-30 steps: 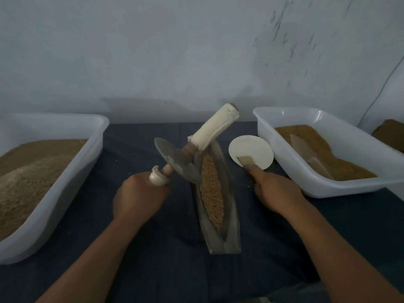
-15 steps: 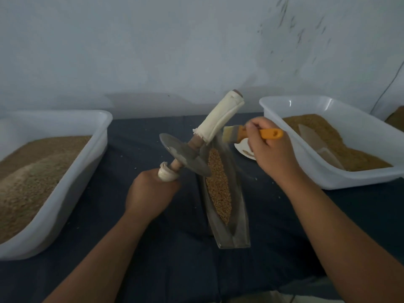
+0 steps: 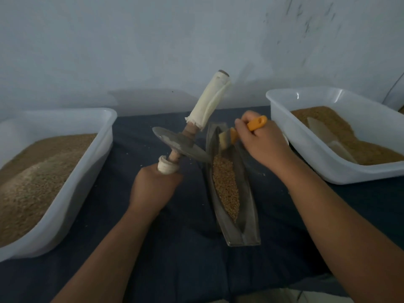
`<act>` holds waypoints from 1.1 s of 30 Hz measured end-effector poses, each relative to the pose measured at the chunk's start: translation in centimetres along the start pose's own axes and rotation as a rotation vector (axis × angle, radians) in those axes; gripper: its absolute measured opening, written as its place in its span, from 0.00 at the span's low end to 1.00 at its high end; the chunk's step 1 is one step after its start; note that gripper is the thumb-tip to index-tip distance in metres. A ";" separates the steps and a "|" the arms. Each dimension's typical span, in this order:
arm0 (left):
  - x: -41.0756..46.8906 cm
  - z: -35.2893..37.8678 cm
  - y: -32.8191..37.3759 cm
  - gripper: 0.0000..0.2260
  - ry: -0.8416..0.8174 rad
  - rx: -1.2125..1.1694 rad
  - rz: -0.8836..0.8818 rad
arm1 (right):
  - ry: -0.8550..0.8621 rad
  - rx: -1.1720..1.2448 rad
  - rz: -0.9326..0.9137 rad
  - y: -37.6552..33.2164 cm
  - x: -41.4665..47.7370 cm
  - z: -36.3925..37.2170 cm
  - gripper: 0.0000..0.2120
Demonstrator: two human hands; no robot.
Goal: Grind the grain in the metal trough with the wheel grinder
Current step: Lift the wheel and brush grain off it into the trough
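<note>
A narrow metal trough lies on the dark cloth in the middle, with brown grain heaped along its groove. My left hand grips the near, cloth-wrapped end of the wheel grinder. The grinder is tilted, its metal disc raised just left of the trough and its far wrapped handle pointing up and away. My right hand grips a small brush with an orange handle. Its pale bristles touch the trough's far end.
A white plastic tub of pale ground grain stands at the left. Another white tub at the right holds brown grain and a flat scraper. Loose grains dot the dark cloth. A pale wall rises behind.
My right hand picked up the orange-handled brush from by the white disc and carried it left onto the trough's far end. My left hand raised the grinder more upright.
</note>
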State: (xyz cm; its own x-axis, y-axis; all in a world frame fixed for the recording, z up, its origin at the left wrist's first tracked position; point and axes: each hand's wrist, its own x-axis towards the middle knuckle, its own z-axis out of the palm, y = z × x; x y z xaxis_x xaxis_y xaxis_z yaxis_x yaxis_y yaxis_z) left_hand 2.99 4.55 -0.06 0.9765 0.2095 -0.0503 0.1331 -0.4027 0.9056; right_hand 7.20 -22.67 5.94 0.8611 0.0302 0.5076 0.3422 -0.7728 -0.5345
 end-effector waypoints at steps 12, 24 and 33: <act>0.3 0.1 -0.2 0.05 0.032 0.108 0.037 | -0.015 0.019 0.028 -2.5 -3.1 -6.1 0.21; -0.2 0.3 -0.2 0.04 0.013 0.148 0.064 | -0.577 0.330 0.237 -2.7 -4.5 -3.0 0.21; 0.1 -0.1 -0.2 0.08 0.034 0.118 0.041 | -0.276 0.218 0.114 -2.7 -1.5 -3.5 0.21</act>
State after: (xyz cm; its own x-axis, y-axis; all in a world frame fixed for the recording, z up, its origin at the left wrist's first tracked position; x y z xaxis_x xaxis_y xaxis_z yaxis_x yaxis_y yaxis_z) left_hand 3.08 4.73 -0.21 0.9756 0.2197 0.0017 0.1140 -0.5128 0.8509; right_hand 3.61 -22.85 8.99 0.9571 0.1452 0.2509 0.2851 -0.6286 -0.7236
